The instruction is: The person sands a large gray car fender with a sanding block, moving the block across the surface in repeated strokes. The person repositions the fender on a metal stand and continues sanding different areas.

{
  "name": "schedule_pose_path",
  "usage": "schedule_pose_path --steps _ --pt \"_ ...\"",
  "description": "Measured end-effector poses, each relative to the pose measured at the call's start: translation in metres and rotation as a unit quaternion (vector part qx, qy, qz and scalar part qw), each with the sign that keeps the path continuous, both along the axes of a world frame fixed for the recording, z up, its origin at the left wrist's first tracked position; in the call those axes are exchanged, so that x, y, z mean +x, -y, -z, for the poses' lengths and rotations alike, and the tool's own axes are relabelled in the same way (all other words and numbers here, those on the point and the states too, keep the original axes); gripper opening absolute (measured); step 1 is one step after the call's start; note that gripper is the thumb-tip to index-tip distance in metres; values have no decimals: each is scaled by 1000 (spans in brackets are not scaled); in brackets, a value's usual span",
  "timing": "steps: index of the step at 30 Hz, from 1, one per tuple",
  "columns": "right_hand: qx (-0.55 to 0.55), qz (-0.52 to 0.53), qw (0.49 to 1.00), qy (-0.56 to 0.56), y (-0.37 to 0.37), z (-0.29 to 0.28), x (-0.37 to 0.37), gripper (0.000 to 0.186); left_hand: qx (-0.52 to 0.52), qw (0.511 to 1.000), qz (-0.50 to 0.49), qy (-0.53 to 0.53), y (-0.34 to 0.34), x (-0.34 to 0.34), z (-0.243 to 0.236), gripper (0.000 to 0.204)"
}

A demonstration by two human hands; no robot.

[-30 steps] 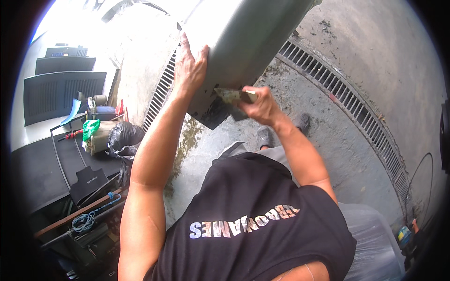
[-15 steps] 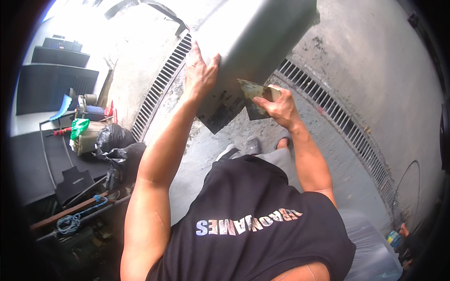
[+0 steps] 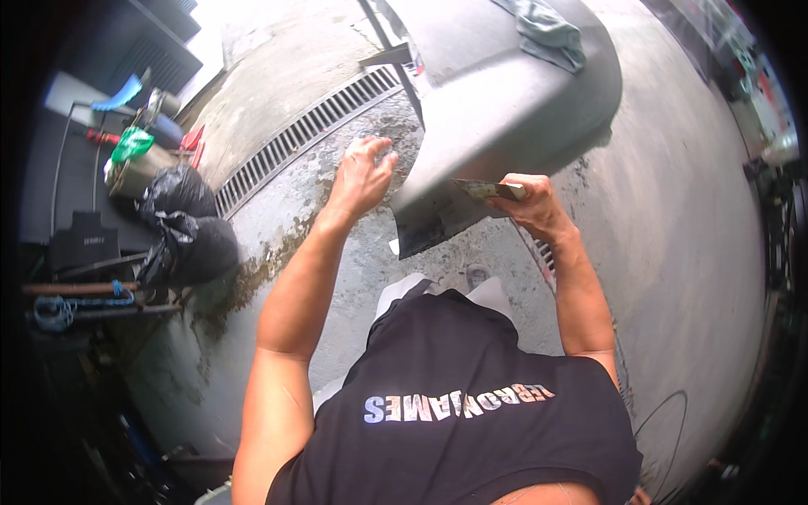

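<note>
A large grey car bumper (image 3: 497, 109) stretches away in front of me, its near end dark and scuffed. My right hand (image 3: 539, 206) grips a broad, stained flat scraper (image 3: 478, 188). The scraper's blade lies edge-on to the view, against or just above the bumper's near part; I cannot tell which. Left of the bumper, my left hand (image 3: 364, 178) is raised with loosely bent fingers, apart from the surface and holding nothing. A grey-green cloth (image 3: 547, 35) is draped over the bumper's far part.
A metal floor grate (image 3: 307, 135) crosses the concrete at the left. Black garbage bags (image 3: 189, 244), a bin with a green bag (image 3: 132, 145) and a coil of blue rope (image 3: 55, 313) crowd the left side. A thin cable (image 3: 683, 421) loops at lower right.
My left hand has come off the bumper. The scraper has tilted from showing its flat face to nearly edge-on. The view has shifted, bringing the cloth into sight.
</note>
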State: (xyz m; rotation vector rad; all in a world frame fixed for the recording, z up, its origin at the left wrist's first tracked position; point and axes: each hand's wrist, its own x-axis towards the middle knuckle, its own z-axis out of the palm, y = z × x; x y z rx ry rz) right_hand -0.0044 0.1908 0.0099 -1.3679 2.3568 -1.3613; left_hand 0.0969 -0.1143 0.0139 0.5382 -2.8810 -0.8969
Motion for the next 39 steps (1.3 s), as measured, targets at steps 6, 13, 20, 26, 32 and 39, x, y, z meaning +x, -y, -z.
schedule_pose_path --steps 6,13,20,26,32,39 --pt "206 -228 911 -276 36 -1 -9 10 38 987 -112 -108 -15 28 23 38" --pt "193 -275 882 -331 54 -48 -43 7 4 973 -190 -134 -44 34 22 33" --pt "182 -319 884 -288 68 -58 -41 15 -39 981 -136 -129 -61 35 5 32" --pt "198 -324 879 -287 65 -80 -36 16 -65 975 -192 -89 -59 34 26 39" --pt "255 -341 849 -313 61 -71 -29 14 -60 978 -192 -60 -55 35 31 37" --pt "248 -335 855 -308 61 -63 -31 12 -20 981 -188 -51 -54 31 28 39"
